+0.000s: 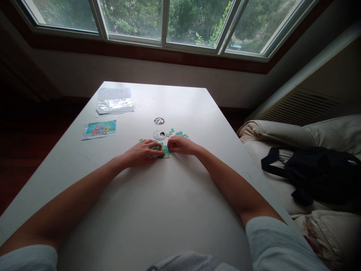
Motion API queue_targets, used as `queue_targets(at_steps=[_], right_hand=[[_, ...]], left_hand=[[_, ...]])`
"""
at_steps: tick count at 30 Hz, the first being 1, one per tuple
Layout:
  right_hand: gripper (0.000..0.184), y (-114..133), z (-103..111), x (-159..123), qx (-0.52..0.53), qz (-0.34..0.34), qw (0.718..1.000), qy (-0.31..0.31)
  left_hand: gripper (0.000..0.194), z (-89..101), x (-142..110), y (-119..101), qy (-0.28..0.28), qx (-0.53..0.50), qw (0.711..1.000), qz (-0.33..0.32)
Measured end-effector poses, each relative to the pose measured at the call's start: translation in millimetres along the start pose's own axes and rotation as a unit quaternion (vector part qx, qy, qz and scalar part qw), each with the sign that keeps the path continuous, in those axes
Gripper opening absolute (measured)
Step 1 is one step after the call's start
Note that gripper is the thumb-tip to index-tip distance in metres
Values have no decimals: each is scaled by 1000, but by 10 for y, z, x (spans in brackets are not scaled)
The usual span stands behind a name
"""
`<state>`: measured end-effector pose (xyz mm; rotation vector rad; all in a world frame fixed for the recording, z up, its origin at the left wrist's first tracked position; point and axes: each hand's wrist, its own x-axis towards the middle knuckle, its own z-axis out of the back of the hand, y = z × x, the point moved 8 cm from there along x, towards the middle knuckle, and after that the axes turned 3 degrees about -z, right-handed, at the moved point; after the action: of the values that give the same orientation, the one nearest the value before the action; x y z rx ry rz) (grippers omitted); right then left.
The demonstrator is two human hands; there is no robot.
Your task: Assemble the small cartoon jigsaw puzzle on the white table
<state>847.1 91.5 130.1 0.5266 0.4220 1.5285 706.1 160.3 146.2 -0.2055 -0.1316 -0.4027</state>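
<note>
A small jigsaw puzzle (166, 149), turquoise with yellow bits, lies on the white table between my hands. My left hand (142, 152) rests at its left side, thumb and fingers apart and partly covering it. At the right edge, my right hand (181, 145) has its fingers pinched together; whatever they hold is hidden. Loose turquoise puzzle pieces (182, 134) are scattered just beyond the right hand. A round tin lid (156, 134) lies behind the puzzle, with a smaller round shiny object (159, 121) farther back.
A cartoon picture sheet (99, 129) lies at the left of the white table (158, 210). Behind it are papers in a clear plastic sleeve (115, 101). A black bag (321, 173) sits on the pale sofa (296, 133) to the right. Windows (135, 19) are ahead.
</note>
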Motion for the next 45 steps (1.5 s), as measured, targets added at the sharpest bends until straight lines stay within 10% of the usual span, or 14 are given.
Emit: queue_targets(at_steps=[15, 25, 33, 45], right_hand=[[12, -182, 284, -68, 102, -54, 991, -73], [19, -1022, 738, -321, 76, -198, 940, -266], [19, -1128, 645, -326, 14, -166, 949, -269], [36, -757, 185, -50, 199, -131, 953, -186]], left_hand=[[40, 26, -15, -7, -12, -17, 1000, -1], [38, 13, -26, 0, -9, -24, 1000, -2], [37, 4, -9, -38, -15, -41, 999, -5], [32, -31, 101, -184, -2, -102, 995, -11]])
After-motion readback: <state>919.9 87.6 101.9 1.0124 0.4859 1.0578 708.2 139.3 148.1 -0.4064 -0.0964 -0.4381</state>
